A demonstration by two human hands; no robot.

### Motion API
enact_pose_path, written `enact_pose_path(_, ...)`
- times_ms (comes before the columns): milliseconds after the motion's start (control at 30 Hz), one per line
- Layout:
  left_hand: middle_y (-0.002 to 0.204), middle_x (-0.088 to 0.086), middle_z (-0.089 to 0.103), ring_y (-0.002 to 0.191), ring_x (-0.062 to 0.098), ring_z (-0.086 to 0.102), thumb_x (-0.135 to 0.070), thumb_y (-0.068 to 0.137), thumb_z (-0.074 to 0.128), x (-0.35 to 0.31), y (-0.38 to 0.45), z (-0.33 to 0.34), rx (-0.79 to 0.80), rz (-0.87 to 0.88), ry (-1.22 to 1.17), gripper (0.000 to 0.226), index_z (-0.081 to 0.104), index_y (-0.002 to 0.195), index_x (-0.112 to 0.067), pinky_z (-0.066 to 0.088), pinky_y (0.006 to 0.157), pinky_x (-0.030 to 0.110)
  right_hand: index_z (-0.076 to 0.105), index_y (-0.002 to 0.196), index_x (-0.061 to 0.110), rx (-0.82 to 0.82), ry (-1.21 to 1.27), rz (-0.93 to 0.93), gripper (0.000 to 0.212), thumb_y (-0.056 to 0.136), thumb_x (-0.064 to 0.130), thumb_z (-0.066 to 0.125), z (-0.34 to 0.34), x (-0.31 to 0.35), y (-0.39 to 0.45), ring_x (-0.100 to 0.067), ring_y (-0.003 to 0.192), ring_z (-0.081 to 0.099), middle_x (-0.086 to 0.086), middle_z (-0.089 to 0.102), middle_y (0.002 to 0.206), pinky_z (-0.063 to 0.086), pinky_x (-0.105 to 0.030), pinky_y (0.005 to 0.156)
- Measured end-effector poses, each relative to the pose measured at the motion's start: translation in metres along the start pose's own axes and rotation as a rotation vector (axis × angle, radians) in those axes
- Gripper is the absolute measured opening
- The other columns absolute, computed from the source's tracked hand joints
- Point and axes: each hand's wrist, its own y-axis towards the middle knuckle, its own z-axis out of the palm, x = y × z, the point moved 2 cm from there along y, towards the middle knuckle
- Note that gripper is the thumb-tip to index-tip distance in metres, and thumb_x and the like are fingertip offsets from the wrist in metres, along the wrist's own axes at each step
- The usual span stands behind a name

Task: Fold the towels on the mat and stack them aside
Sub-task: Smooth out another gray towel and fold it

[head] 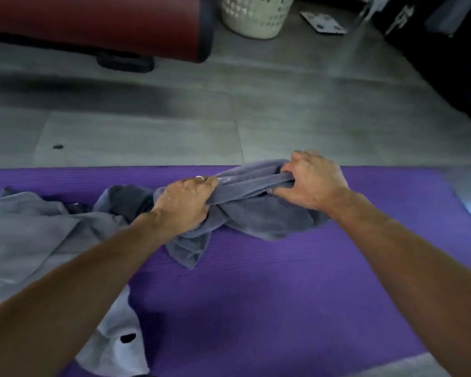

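Gripping a bunched grey towel (pixel 256 210) near the mat's (pixel 283 295) far edge, left hand (pixel 184 205) and right hand (pixel 314 180) both curl tightly around it.

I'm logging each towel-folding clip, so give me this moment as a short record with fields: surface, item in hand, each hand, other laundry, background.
surface: purple mat on a grey tiled floor
item in hand: bunched grey towel, not yet folded
left hand: grips the towel's left part
right hand: grips a gathered edge
other laundry: pale grey cloth pile on the mat's left
background: white laundry basket
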Motion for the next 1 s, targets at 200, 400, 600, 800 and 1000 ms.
enact_pose_path(200, 0.098, -0.002, 0.061, 0.082, 0.02, 0.064, -0.005, 0.087, 0.049, -0.133, 0.024, 0.05, 0.239, 0.284, 0.124, 0.031, 0.042, 0.116, -0.015, 0.052, 0.069, 0.038, 0.07, 0.078, 0.016, -0.145, -0.273, -0.153, 0.016, 0.062, 0.016, 0.07, 0.063, -0.123, -0.077, -0.031, 0.093, 0.051, -0.009, 0.058, 0.102, 0.049, -0.036, 0.061)
enact_pose_path(400, 0.112, -0.002, 0.06, 0.101, 0.022, 0.063, 0.001, 0.084, 0.048, -0.214, 0.011, 0.132, 0.334, 0.303, 0.24, 0.045, 0.042, 0.124, -0.017, 0.046, 0.067, 0.032, 0.061, 0.12, 0.026, 0.722, -0.205, -0.228, 0.053, 0.081, 0.062, 0.059, 0.16, -0.202, -0.144, -0.024, 0.122, 0.05, -0.001, 0.05, 0.129, 0.045, -0.036, 0.095)
enact_pose_path(600, 0.072, 0.0, 0.065, 0.057, 0.021, 0.066, -0.015, 0.066, 0.057, -0.22, 0.013, 0.123, -0.034, 0.227, 0.108, 0.037, 0.05, 0.102, -0.02, 0.052, 0.044, 0.028, 0.015, 0.154, 0.026, 0.422, 0.339, -0.43, 0.116, 0.063, 0.081, 0.063, 0.163, -0.169, -0.122, -0.015, 0.145, 0.022, 0.008, 0.021, 0.159, 0.022, -0.036, 0.115)
enact_pose_path(800, 0.112, 0.011, 0.06, 0.098, 0.029, 0.062, -0.016, 0.072, 0.069, -0.238, 0.028, 0.103, -0.213, -0.012, 0.219, 0.048, 0.05, 0.116, -0.014, 0.056, 0.074, 0.04, 0.061, 0.121, 0.01, 0.325, 0.995, -0.117, 0.031, 0.091, 0.012, 0.057, 0.193, -0.134, -0.068, -0.031, 0.116, 0.057, -0.013, 0.064, 0.121, 0.045, -0.038, 0.098)
enact_pose_path(1000, 0.134, 0.008, 0.054, 0.116, 0.023, 0.057, -0.04, 0.071, 0.069, -0.26, 0.0, 0.16, 0.144, 0.259, 0.324, 0.065, 0.053, 0.129, -0.016, 0.049, 0.094, 0.033, 0.059, 0.122, -0.004, 0.095, 1.104, 0.718, 0.035, 0.092, 0.015, 0.055, 0.202, -0.245, -0.031, -0.04, 0.122, 0.055, -0.027, 0.058, 0.128, 0.045, -0.044, 0.096)
